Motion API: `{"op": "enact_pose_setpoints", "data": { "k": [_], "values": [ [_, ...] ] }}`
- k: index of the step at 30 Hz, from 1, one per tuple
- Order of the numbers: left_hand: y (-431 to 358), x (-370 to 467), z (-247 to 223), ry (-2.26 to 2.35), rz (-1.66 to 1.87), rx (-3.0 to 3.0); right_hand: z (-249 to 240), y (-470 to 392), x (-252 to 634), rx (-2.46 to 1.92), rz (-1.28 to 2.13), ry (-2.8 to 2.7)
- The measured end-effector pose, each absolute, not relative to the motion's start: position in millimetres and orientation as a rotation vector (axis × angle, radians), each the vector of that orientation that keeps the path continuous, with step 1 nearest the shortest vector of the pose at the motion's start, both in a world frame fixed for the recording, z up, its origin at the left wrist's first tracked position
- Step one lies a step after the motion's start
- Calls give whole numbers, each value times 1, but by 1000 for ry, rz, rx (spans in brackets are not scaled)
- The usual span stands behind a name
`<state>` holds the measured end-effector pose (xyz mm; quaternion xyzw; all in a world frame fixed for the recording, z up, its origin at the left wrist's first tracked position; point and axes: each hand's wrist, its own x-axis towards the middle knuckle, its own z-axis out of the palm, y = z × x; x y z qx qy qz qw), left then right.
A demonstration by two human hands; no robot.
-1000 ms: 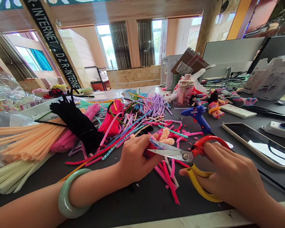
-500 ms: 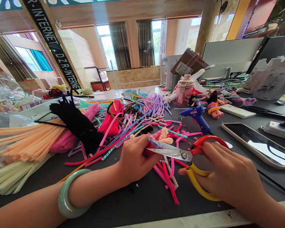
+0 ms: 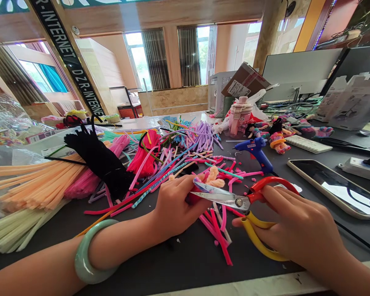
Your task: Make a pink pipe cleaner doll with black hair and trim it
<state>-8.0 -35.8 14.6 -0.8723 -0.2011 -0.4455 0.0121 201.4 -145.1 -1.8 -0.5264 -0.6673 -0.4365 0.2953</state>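
My right hand [image 3: 305,224] grips a pair of scissors [image 3: 234,200] by its red and yellow handles, with the blades slightly apart. Closed in a pinch, my left hand [image 3: 175,203] holds a small fuzzy pipe-cleaner piece [image 3: 214,177], of which a peach, several-lobed part and some pink show. The blades reach to the fingers of my left hand, beside this piece; what lies between them is partly hidden. A green bangle [image 3: 94,251] circles my left wrist. Beneath the scissors, cut pink pipe cleaners [image 3: 218,234] lie on the dark tabletop.
Bundles of peach [image 3: 46,183], black [image 3: 101,164] and hot-pink pipe cleaners [image 3: 145,154] spread over the left and middle. A blue glue gun [image 3: 257,153] lies behind the scissors. To the right are a phone [image 3: 339,187] and a power strip [image 3: 362,168]. A pink bottle [image 3: 239,117] stands farther back.
Both hands stay almost in place. The peach piece and the scissors show only a very slight shift.
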Motion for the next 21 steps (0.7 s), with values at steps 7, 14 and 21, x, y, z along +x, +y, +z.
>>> {"op": "enact_pose_setpoints", "data": {
  "k": [7,14,21],
  "values": [
    [-35,-8,15,-627,-1408,-2713,-2,-145,202,-1399,-1153,-1781],
    [-36,-6,15,-459,-1440,-2665,-3,-145,200,-1422,-1107,-1787],
    [-35,-7,14,-497,-1428,-2661,-5,-147,201,-1413,-1110,-1784]
  ]
}}
